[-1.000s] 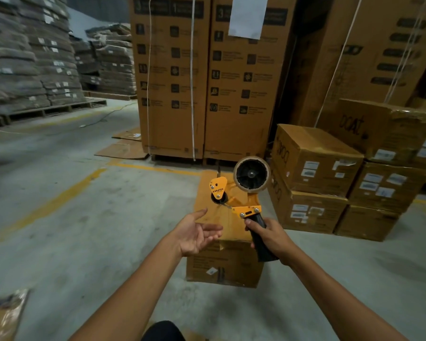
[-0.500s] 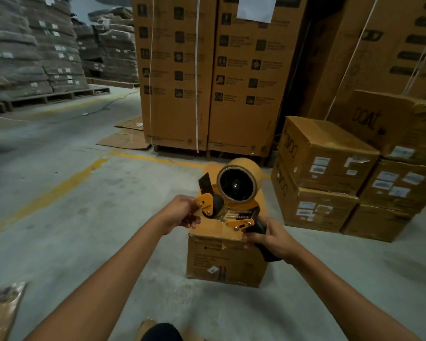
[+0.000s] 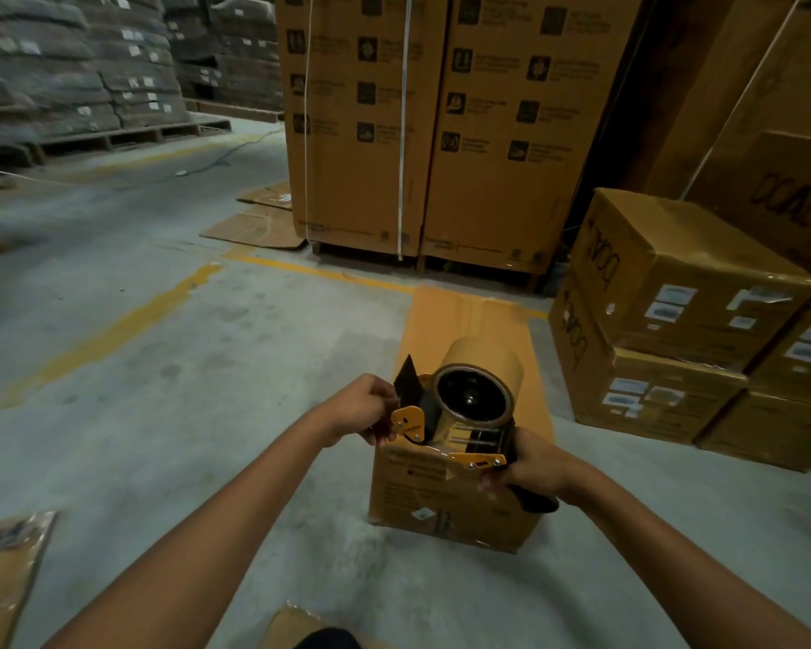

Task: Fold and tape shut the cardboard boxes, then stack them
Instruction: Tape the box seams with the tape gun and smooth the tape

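Head camera: your right hand point(image 3: 527, 466) grips the black handle point(image 3: 537, 501) of an orange tape dispenser point(image 3: 469, 407) over a brown cardboard box point(image 3: 445, 505); your left hand point(image 3: 361, 412) pinches the dispenser's front.

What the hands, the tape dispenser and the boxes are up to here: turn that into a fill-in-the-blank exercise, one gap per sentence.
1. The right hand grips the tape dispenser by its black ____.
2. The left hand holds the dispenser's front end, so ____ hands are on it.
3. Below it, the cardboard box stands on the concrete ____.
4. On the right, the labelled boxes lie ____ one on another.

Missing words: handle; both; floor; stacked.
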{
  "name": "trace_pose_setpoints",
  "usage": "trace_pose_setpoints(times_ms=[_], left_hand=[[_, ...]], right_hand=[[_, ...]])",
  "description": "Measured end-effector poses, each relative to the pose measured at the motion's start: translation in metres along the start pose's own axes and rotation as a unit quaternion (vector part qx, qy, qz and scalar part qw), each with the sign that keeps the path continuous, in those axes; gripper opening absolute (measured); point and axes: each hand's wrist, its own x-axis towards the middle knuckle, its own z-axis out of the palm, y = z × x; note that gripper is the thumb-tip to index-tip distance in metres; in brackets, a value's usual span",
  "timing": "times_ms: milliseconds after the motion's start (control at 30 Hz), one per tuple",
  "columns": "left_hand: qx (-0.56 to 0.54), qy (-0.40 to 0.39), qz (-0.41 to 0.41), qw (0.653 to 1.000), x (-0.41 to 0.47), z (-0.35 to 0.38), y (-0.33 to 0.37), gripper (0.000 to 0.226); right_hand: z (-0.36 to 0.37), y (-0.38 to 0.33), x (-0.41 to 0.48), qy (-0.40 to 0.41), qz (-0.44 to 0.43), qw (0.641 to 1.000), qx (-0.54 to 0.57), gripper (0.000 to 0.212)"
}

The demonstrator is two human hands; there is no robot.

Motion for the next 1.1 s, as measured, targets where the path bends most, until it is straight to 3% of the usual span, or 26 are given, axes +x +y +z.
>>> trace_pose_setpoints(times_ms=[133, 467, 733, 833, 967, 1100], left_hand=[[0.039, -0.002, -0.034, 0.999, 0.015, 0.007, -0.02, 0.027], [-0.011, 0.045, -0.058, 0.997, 0.033, 0.002, -0.081, 0.037], [-0.02, -0.015, -0.053, 0.998, 0.047, 0.002, -0.102, 0.041], [-0.035, -0.022, -0.05, 0.998, 0.05, 0.002, -0.108, 0.041], [-0.074, -0.028, -0.046, 0.996, 0.053, 0.006, -0.116, 0.04], [-0.164, -0.038, -0.05, 0.984, 0.051, 0.013, -0.129, 0.036]], right_hand=[[-0.003, 0.0, 0.016, 0.03, 0.015, 0.999, 0.0, 0.007], [-0.028, 0.002, 0.059, 0.022, 0.027, 0.992, -0.124, 0.023], [-0.028, 0.036, 0.06, 0.04, 0.0, 0.982, -0.186, 0.025], [-0.026, 0.046, 0.06, 0.046, -0.021, 0.984, -0.173, 0.025], [-0.023, 0.053, 0.063, 0.037, -0.034, 0.982, -0.181, 0.007], [-0.023, 0.054, 0.066, 0.035, -0.024, 0.982, -0.182, 0.011]])
